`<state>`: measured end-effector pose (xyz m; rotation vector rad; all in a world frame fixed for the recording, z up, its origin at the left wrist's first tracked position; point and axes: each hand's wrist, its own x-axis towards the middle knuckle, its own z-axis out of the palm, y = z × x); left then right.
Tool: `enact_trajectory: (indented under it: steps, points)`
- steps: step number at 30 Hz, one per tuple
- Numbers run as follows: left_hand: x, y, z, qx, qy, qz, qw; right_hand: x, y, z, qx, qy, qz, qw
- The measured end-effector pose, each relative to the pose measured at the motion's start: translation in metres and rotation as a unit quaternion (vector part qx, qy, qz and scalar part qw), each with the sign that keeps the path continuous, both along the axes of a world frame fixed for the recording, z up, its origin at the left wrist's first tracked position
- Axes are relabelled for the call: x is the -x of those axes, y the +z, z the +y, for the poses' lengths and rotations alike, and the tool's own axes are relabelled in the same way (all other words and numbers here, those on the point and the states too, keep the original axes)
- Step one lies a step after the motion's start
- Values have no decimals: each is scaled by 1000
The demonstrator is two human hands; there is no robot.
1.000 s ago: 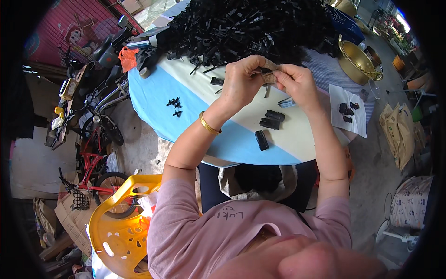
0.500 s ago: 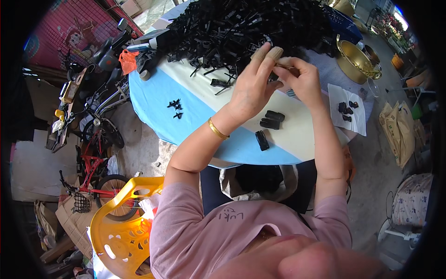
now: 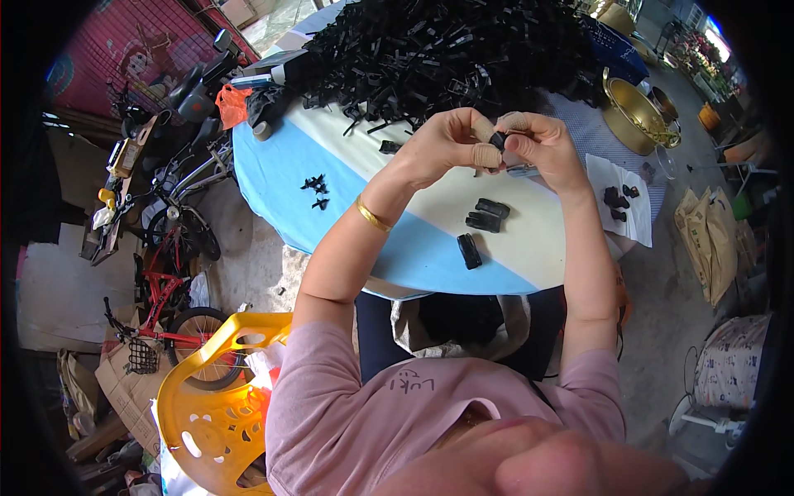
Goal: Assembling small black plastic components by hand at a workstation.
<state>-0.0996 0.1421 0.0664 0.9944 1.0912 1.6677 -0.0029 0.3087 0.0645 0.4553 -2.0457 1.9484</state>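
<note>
My left hand (image 3: 447,150), with a gold bangle at its wrist, is closed in a pinch. It meets my right hand (image 3: 546,149) above the table, and the fingers of both grip a small black part (image 3: 498,140). Beige tape wraps several fingertips. The part's exact kind is too small to make out. Below the hands lie black blocks (image 3: 488,214) side by side, with another black block (image 3: 468,251) nearer the table edge. A big heap of black plastic pieces (image 3: 430,62) rises just beyond my hands.
The round table (image 3: 331,227) has a blue and cream cover. A few tiny black pieces (image 3: 315,190) lie at left; dark bits rest on a white paper (image 3: 595,178) at right, near a gold pot (image 3: 624,107). A yellow chair (image 3: 198,405) stands at lower left, by a red bicycle (image 3: 169,289).
My left hand has turned from raised, stretched fingers into a pinch and dropped slightly. Both hands now meet at the black part, which shows between the fingertips.
</note>
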Motion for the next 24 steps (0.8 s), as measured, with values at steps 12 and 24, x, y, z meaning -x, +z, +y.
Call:
enact_trajectory:
  steps: [12, 24]
  points:
    - [-17, 3, 2, -19, 281, 218, 934, -5, 4, -14, -18, -124, 18, 992]
    - [-21, 1, 5, -31, 367, 319, 873, -11, 14, -23, -136, -156, 42, 977]
